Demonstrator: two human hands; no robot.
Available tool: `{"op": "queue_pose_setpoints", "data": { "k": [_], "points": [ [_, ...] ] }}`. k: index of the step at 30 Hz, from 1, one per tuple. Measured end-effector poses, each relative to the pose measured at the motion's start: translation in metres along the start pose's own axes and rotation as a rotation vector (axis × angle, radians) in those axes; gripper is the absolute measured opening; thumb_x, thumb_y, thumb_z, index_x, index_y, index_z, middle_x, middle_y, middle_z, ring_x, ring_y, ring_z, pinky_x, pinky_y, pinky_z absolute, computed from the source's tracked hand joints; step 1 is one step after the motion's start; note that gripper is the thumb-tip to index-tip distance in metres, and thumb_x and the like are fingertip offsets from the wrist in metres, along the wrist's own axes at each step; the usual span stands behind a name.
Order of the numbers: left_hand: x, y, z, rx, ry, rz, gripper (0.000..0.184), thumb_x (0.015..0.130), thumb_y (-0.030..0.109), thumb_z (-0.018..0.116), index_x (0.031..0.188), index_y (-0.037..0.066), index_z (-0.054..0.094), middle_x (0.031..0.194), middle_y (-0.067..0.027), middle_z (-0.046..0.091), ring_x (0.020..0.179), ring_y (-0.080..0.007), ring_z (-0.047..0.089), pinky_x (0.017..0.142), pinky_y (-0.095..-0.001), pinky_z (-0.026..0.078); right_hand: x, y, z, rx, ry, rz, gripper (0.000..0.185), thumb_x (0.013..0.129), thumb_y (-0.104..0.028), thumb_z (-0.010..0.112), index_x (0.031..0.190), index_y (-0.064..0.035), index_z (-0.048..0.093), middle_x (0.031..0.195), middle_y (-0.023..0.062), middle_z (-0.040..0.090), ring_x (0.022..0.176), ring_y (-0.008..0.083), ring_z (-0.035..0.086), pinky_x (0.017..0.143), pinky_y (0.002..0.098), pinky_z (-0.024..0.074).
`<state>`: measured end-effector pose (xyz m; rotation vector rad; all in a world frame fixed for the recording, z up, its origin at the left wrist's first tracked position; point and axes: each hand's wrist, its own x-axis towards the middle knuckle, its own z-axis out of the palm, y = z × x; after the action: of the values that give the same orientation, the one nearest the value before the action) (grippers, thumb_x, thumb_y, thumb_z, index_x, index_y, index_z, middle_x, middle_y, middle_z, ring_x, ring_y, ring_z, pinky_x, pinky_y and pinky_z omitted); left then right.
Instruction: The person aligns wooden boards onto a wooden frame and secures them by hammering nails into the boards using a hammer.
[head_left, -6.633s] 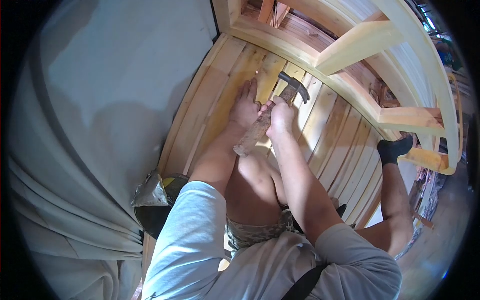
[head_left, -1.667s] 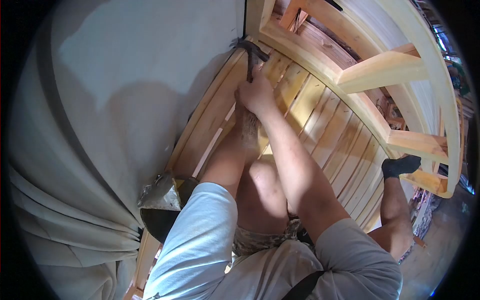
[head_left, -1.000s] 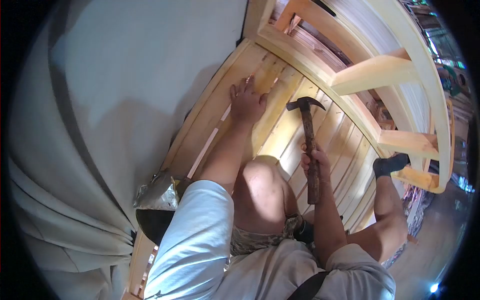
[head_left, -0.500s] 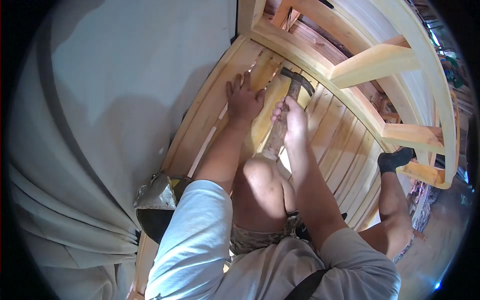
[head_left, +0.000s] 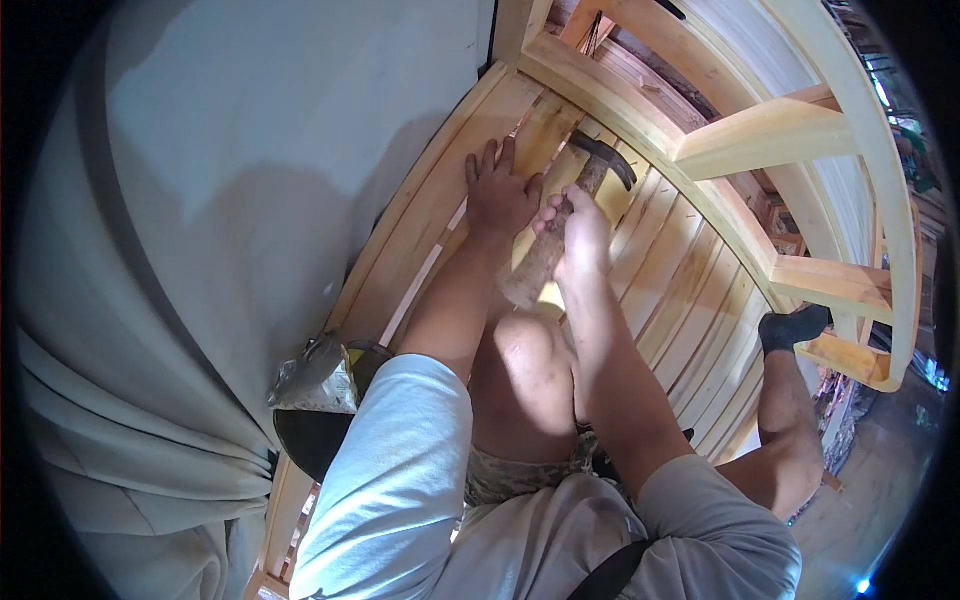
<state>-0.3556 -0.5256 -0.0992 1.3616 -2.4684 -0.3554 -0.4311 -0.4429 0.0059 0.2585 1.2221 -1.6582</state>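
My right hand (head_left: pixel 582 232) is wrapped round the wooden handle of a claw hammer (head_left: pixel 602 160), whose dark head points up and away from me above the slats. To its left, my left hand (head_left: pixel 500 195) lies spread on the wooden slats (head_left: pixel 410 225), holding nothing. The thumb of my left hand is close to the fingers of my right hand. The lower end of the handle hangs just above my bent knee. Narrow gaps run between the slats.
A pale wooden frame with crosspieces (head_left: pixel 770 132) rises at the upper right. Grey cloth (head_left: pixel 130 420) hangs at the left. A dark bucket (head_left: pixel 310 440) with a crumpled silvery bag (head_left: pixel 318 378) stands by my left sleeve. My foot in a dark sock (head_left: pixel 793 328) rests at the right.
Since a second ago, my right hand has brought the hammer up and left, from beside my knee to near my left hand. My left hand has stayed spread on the slats.
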Motion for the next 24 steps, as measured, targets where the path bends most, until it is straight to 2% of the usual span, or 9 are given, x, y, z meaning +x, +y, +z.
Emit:
{"op": "queue_pose_setpoints", "data": {
  "k": [3, 5, 6, 9, 11, 13, 14, 20, 24],
  "points": [
    [0.002, 0.001, -0.001, 0.021, 0.035, -0.006, 0.052, 0.098, 0.049, 0.052, 0.112, 0.006, 0.079, 0.159, -0.014, 0.042, 0.146, -0.037, 0.035, 0.121, -0.0604, 0.022, -0.015, -0.013, -0.016, -0.191, -0.051, -0.03, 0.011, 0.1, -0.015, 0.056, 0.104, -0.0049, 0.055, 0.079, 0.0064, 0.059, 0.061, 0.017, 0.057, 0.054, 0.0338, 0.0494],
    [-0.001, 0.003, -0.001, -0.005, 0.085, 0.003, 0.051, 0.098, 0.047, 0.053, 0.106, 0.004, 0.08, 0.158, -0.0138, 0.043, 0.144, -0.037, 0.038, 0.12, -0.0606, 0.023, -0.022, -0.028, -0.027, -0.534, -0.18, -0.227, 0.014, 0.099, -0.014, 0.057, 0.107, -0.0033, 0.055, 0.079, 0.0072, 0.059, 0.061, 0.0175, 0.058, 0.054, 0.0332, 0.0502],
    [-0.004, 0.004, 0.001, -0.007, 0.077, 0.003, 0.051, 0.098, 0.047, 0.053, 0.106, 0.004, 0.08, 0.158, -0.0138, 0.043, 0.144, -0.037, 0.038, 0.12, -0.0606, 0.023, -0.017, -0.039, -0.034, -0.52, -0.376, -0.323, 0.016, 0.1, -0.017, 0.059, 0.106, -0.0026, 0.055, 0.079, 0.0073, 0.059, 0.06, 0.0176, 0.059, 0.054, 0.032, 0.0506],
    [-0.003, 0.005, 0.002, 0.001, 0.153, 0.019, 0.05, 0.097, 0.046, 0.054, 0.102, 0.003, 0.08, 0.155, -0.0134, 0.047, 0.142, -0.0368, 0.04, 0.119, -0.0604, 0.024, -0.027, -0.063, -0.048, -0.506, -0.414, -0.206, 0.021, 0.101, -0.023, 0.06, 0.105, -0.0027, 0.055, 0.077, 0.0061, 0.058, 0.057, 0.0157, 0.057, 0.053, 0.031, 0.0498],
    [0.0, 0.006, 0.003, -0.037, 0.185, 0.008, 0.049, 0.096, 0.046, 0.055, 0.099, 0.002, 0.079, 0.15, -0.0133, 0.05, 0.138, -0.036, 0.044, 0.114, -0.0584, 0.03, -0.029, -0.068, -0.066, -0.682, -0.386, -0.186, 0.03, 0.102, -0.03, 0.061, 0.111, -0.0019, 0.056, 0.078, 0.0046, 0.059, 0.06, 0.0144, 0.06, 0.056, 0.0297, 0.0504],
    [-0.002, 0.009, -0.008, -0.032, 0.119, -0.014, 0.049, 0.096, 0.045, 0.056, 0.1, 0.002, 0.078, 0.149, -0.0126, 0.052, 0.134, -0.0354, 0.046, 0.111, -0.057, 0.032, -0.021, -0.064, -0.084, -1.119, -0.149, -0.356, 0.034, 0.103, -0.034, 0.059, 0.103, -0.0006, 0.059, 0.074, 0.0042, 0.057, 0.064, 0.0166, 0.061, 0.06, 0.0332, 0.0493],
    [-0.005, 0.008, -0.008, -0.021, 0.042, -0.027, 0.049, 0.096, 0.045, 0.056, 0.101, 0.002, 0.078, 0.147, -0.0118, 0.053, 0.13, -0.0348, 0.048, 0.108, -0.0556, 0.035, -0.013, -0.063, -0.087, -1.224, -0.158, -0.474, 0.037, 0.102, -0.036, 0.06, 0.1, 0.0014, 0.06, 0.073, 0.0111, 0.061, 0.07, 0.0254, 0.065, 0.066, 0.0397, 0.0498],
    [-0.003, 0.009, -0.004, 0.014, 0.111, -0.043, 0.042, 0.096, 0.036, 0.055, 0.102, 0.002, 0.077, 0.144, -0.0086, 0.056, 0.117, -0.0352, 0.052, 0.102, -0.055, 0.037, 0.016, -0.051, -0.098, -1.393, -0.112, -0.616, 0.036, 0.102, -0.034, 0.06, 0.104, 0.0019, 0.061, 0.085, 0.0232, 0.067, 0.079, 0.0376, 0.067, 0.072, 0.0456, 0.0502],
    [-0.002, 0.008, -0.007, 0.032, 0.092, -0.046, 0.039, 0.095, 0.032, 0.054, 0.101, 0.001, 0.077, 0.144, -0.0085, 0.056, 0.114, -0.0351, 0.053, 0.101, -0.0544, 0.037, 0.025, -0.048, -0.102, -1.385, -0.121, -0.62, 0.036, 0.103, -0.034, 0.059, 0.104, 0.0015, 0.062, 0.083, 0.0213, 0.066, 0.078, 0.0346, 0.066, 0.072, 0.0444, 0.0502]
  ]
}}
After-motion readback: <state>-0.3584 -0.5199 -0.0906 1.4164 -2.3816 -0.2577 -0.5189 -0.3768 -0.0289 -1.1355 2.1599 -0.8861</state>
